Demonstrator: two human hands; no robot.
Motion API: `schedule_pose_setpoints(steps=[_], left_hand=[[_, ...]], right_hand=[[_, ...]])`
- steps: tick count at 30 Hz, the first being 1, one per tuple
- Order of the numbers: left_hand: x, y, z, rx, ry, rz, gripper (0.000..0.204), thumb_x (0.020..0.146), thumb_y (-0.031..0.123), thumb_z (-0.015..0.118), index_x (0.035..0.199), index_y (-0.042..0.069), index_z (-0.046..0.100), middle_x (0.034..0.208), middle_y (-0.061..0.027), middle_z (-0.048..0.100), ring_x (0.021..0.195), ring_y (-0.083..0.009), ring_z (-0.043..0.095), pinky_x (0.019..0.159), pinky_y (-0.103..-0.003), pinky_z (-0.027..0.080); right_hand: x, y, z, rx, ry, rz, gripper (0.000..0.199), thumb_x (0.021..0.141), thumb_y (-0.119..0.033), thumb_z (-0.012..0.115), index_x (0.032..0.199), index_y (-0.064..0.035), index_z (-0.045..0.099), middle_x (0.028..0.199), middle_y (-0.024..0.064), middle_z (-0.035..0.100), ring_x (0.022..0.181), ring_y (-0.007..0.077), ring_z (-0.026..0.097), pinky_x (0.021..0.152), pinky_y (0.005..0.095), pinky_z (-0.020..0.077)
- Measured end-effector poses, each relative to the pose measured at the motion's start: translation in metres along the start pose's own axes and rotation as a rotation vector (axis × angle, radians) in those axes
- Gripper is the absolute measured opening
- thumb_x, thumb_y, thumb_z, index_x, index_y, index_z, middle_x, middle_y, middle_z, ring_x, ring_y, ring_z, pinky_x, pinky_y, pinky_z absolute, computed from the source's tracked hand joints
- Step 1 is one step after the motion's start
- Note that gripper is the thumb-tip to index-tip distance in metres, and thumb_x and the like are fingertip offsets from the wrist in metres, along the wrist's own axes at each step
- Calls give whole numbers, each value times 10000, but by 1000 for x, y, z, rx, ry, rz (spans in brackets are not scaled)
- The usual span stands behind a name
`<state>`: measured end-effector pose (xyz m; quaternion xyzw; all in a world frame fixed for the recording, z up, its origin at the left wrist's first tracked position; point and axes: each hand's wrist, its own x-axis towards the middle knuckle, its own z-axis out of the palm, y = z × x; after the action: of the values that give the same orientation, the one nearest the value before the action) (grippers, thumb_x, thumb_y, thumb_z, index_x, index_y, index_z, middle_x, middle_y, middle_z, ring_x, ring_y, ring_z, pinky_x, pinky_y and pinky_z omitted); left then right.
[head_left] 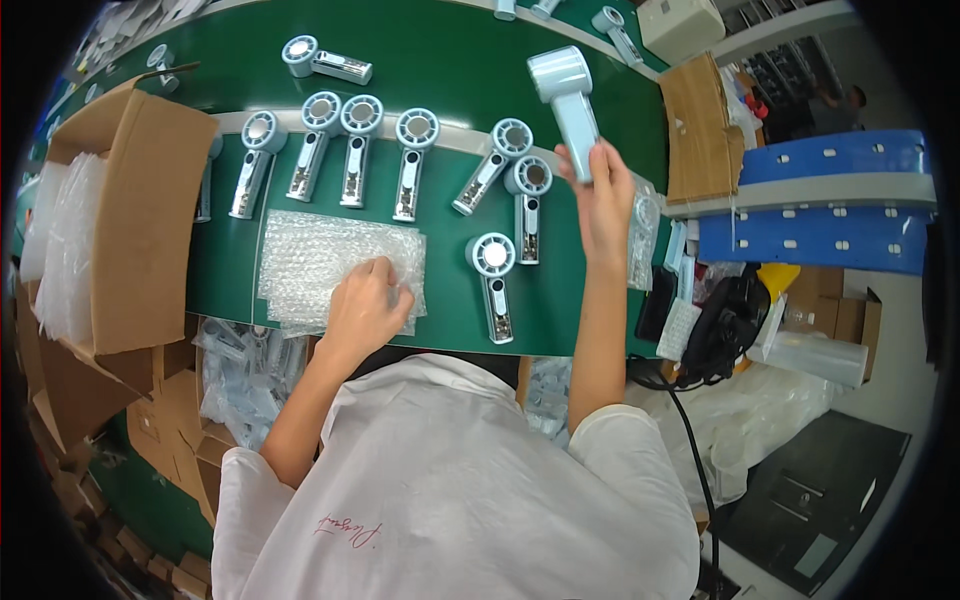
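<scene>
My right hand (606,200) is closed around the handle of a light blue handheld fan (574,110), raised over the right part of the green table with its head pointing away from me. My left hand (366,308) rests on a stack of clear bubble-wrap bags (325,255) near the table's front edge. Its fingers are bent and pinched together on the top bag. Between the hands lies another handheld fan (493,285), with two more fans (528,200) just behind it. Several similar fans (360,145) lie in a row beyond the bags.
An open cardboard box (150,220) of clear plastic bags stands at the left. One fan (325,62) lies apart on the green surface (440,50) at the back. To the right are a blue perforated rail (820,235), a black bag (728,315) and a hanging cable (690,430).
</scene>
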<state>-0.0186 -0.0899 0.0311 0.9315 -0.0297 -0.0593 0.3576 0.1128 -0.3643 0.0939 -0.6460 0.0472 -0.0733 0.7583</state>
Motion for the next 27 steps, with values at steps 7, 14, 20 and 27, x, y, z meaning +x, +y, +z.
schedule_pose_setpoints(steps=[7, 14, 20, 27], left_hand=[[-1, -6, 2, -59, 93, 90, 94, 794, 53, 612, 801, -32, 574, 739, -166, 606, 628, -352, 550, 610, -436, 474], [3, -14, -12, -387, 9, -39, 111, 847, 46, 645, 802, -55, 649, 641, -60, 582, 533, -170, 464, 531, -311, 429], [2, -47, -8, -655, -34, -59, 166, 903, 62, 650, 762, -25, 664, 689, 0, 588, 561, -67, 414, 511, -212, 353], [-1, -57, -12, -730, -47, -14, 197, 890, 93, 670, 723, -10, 660, 592, 37, 510, 534, -57, 388, 504, -211, 330]], right_hand=[[-133, 4, -11, 1073, -450, 610, 433, 1043, -215, 465, 1408, 15, 429, 1068, 175, 586, 697, 154, 584, 602, 267, 580], [-192, 58, 23, 2056, -887, 966, 491, 984, -101, 463, 1457, -15, 362, 868, 182, 510, 427, 100, 378, 310, 215, 452], [-183, 80, 11, 2058, -739, 1053, 494, 1005, -168, 459, 1466, -9, 380, 861, 140, 483, 430, 56, 365, 325, 169, 431], [-166, 57, 4, 1311, -758, 755, 499, 974, -118, 514, 1448, -3, 411, 984, 172, 546, 488, 114, 466, 423, 226, 484]])
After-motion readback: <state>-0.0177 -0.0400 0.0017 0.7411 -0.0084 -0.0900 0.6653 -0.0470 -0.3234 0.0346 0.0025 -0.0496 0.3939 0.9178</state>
